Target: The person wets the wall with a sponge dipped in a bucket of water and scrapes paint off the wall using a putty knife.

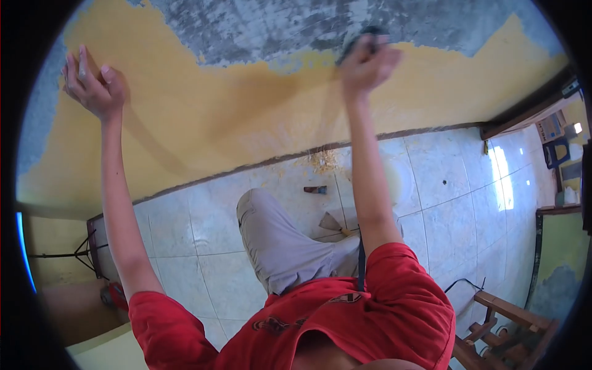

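Head view: right grip (369,66) clamped on one dark tool (372,29); left grip (94,86) apart, by one wall (216,92).

garment, upper: red short-sleeved t-shirt (394,308) with a round neckline, a small light emblem and dark printed markings across the front. garment, lower: light grey trousers (277,237), fabric creased. dark narrow strap (362,259) at the waist. forearms: uncovered.
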{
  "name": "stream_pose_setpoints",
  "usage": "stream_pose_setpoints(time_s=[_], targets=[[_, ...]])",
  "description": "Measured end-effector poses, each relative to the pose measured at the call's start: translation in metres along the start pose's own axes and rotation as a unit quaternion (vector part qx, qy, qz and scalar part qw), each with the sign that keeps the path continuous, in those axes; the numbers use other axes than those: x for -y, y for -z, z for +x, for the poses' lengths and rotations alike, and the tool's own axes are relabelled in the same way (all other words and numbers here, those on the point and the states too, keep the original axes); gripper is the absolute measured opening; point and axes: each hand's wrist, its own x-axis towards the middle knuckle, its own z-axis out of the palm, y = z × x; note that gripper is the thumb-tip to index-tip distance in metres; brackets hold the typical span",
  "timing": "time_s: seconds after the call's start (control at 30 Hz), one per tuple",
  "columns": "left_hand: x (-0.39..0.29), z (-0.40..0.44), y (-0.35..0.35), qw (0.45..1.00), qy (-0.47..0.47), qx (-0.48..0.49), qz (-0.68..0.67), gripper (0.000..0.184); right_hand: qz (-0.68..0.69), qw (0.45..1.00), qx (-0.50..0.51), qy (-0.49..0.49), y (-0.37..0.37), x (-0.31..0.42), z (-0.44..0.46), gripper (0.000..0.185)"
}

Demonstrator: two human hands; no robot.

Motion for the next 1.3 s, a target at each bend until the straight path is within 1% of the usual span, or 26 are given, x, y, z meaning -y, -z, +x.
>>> stream_pose_setpoints(time_s=[0.03,0.07,0.13,0.2,0.23,0.27,0.33,0.37,0.43,0.47,0.5,0.57,0.6,0.63,0.67,0.73,0.77,0.83,0.87,0.93,1.0,1.07,1.1,1.2,1.27,1.3], targets=[[0.002,0.001,0.0,1.0,-0.001,-0.003,0.001,0.05,0.075,0.995,0.042,0.052,-0.002,0.012,-0.033,0.025],[0.002,-0.002,-0.001,1.0,0.0,-0.003,-0.001,0.049,0.076,0.99,0.088,0.081,0.009,0.031,-0.047,0.029],[0.001,-0.008,-0.007,1.0,0.002,-0.003,0.001,0.049,0.025,0.986,0.117,0.113,0.021,0.015,-0.066,0.026],[0.009,-0.009,-0.003,1.0,-0.006,0.003,0.022,0.048,0.005,0.992,0.042,0.117,0.009,-0.018,-0.052,0.021],[0.004,-0.011,-0.005,1.0,-0.005,0.008,0.021,0.048,-0.006,0.999,-0.038,-0.025,0.001,-0.002,-0.036,0.014],[0.0,-0.015,-0.008,1.0,-0.001,0.013,0.016,0.049,-0.002,0.999,-0.027,-0.032,-0.008,0.016,-0.038,0.014],[0.002,-0.02,-0.01,1.0,0.006,0.023,0.018,0.048,0.05,0.993,0.031,0.098,-0.026,0.061,-0.051,0.012],[0.003,-0.018,-0.009,1.0,0.001,0.022,0.016,0.049,0.05,0.994,0.037,0.095,-0.021,0.074,-0.06,0.012],[0.005,-0.01,-0.012,1.0,-0.012,0.011,0.011,0.049,0.178,0.933,0.156,0.272,-0.012,0.096,-0.078,0.018],[0.005,-0.011,-0.013,1.0,-0.011,0.005,0.002,0.049,0.184,0.932,0.148,0.273,-0.018,0.075,-0.088,0.018],[0.003,-0.013,-0.011,1.0,-0.007,0.004,-0.002,0.05,0.217,0.954,0.169,0.117,-0.022,0.031,-0.104,0.018],[-0.002,-0.012,-0.012,1.0,-0.011,0.01,-0.002,0.05,0.139,0.985,0.096,0.023,-0.021,0.018,-0.087,0.016],[-0.007,-0.012,-0.015,1.0,-0.013,0.013,-0.014,0.051,0.029,0.996,-0.001,0.088,-0.017,0.034,-0.046,0.016],[-0.011,-0.015,-0.018,1.0,0.004,0.008,-0.015,0.05,0.056,0.996,-0.01,0.067,-0.024,0.056,-0.041,0.017],[-0.009,-0.018,-0.023,1.0,0.003,0.008,-0.017,0.05,0.07,0.988,0.024,0.137,-0.035,0.066,-0.046,0.011],[-0.003,-0.025,-0.027,0.999,-0.034,0.012,0.009,0.052,0.225,0.927,0.15,0.259,-0.039,0.108,-0.062,0.012],[0.0,-0.03,-0.027,0.998,-0.051,0.019,0.018,0.053,0.222,0.928,0.157,0.256,-0.026,0.101,-0.065,0.012],[0.019,-0.022,-0.025,0.993,-0.097,0.014,0.059,0.055,0.304,0.867,0.205,0.337,-0.021,0.086,-0.061,0.02],[0.026,-0.018,-0.025,0.992,-0.104,0.007,0.075,0.055,0.315,0.864,0.191,0.343,-0.038,0.084,-0.056,0.02],[-0.003,-0.014,-0.02,0.998,-0.035,0.026,0.042,0.052,0.138,0.909,0.138,0.367,-0.04,0.082,-0.042,0.022],[-0.007,-0.016,-0.021,1.0,-0.023,0.01,0.002,0.05,0.16,0.922,0.119,0.33,-0.055,0.146,-0.022,0.019],[-0.007,-0.011,-0.019,0.999,-0.01,-0.008,-0.035,0.048,0.217,0.849,0.14,0.46,-0.062,0.181,-0.025,0.017],[-0.004,-0.01,-0.015,0.999,-0.008,-0.01,-0.038,0.048,0.232,0.832,0.176,0.473,-0.054,0.169,-0.041,0.016],[-0.005,-0.008,-0.018,0.999,-0.001,-0.026,-0.033,0.047,0.212,0.815,0.186,0.506,-0.035,0.101,-0.047,0.018],[-0.009,-0.009,-0.014,0.999,-0.003,-0.016,-0.037,0.047,0.16,0.842,0.173,0.486,-0.032,0.093,-0.018,0.015],[-0.01,-0.008,-0.015,0.999,-0.012,-0.021,-0.031,0.047,0.184,0.844,0.167,0.475,-0.039,0.113,-0.002,0.014]])
